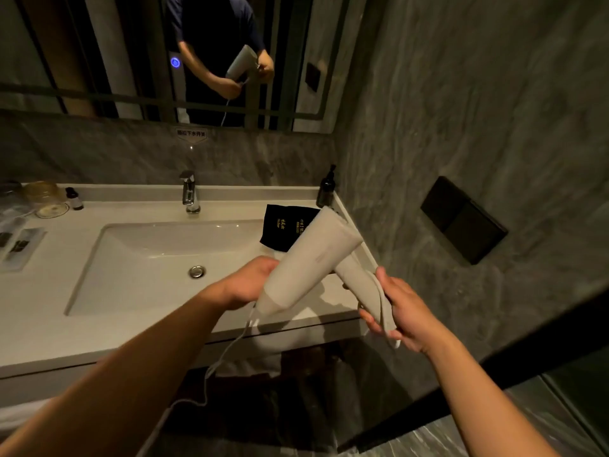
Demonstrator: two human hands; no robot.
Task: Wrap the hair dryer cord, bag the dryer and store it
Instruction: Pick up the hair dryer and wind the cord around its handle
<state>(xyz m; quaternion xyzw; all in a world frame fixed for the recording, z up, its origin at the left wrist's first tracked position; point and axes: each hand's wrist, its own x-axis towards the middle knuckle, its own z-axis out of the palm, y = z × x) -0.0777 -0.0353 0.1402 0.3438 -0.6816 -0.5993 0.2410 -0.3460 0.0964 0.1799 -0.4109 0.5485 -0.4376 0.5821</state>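
Note:
I hold a white hair dryer (309, 258) over the right end of the counter. My left hand (253, 282) grips the rear of its barrel. My right hand (400, 313) closes around the handle and presses a strand of the white cord (217, 361) against it. The rest of the cord hangs from below my left hand down toward the floor at the lower left. A black drawstring bag (283, 225) with gold lettering lies flat on the counter behind the dryer, partly hidden by the barrel.
A white sink basin (115, 258) with a chrome tap (189, 192) fills the counter's middle. A dark pump bottle (326, 189) stands in the back right corner. Glasses and toiletries (43, 199) sit at the left. A black wall panel (461, 219) is on the right wall. A mirror hangs above.

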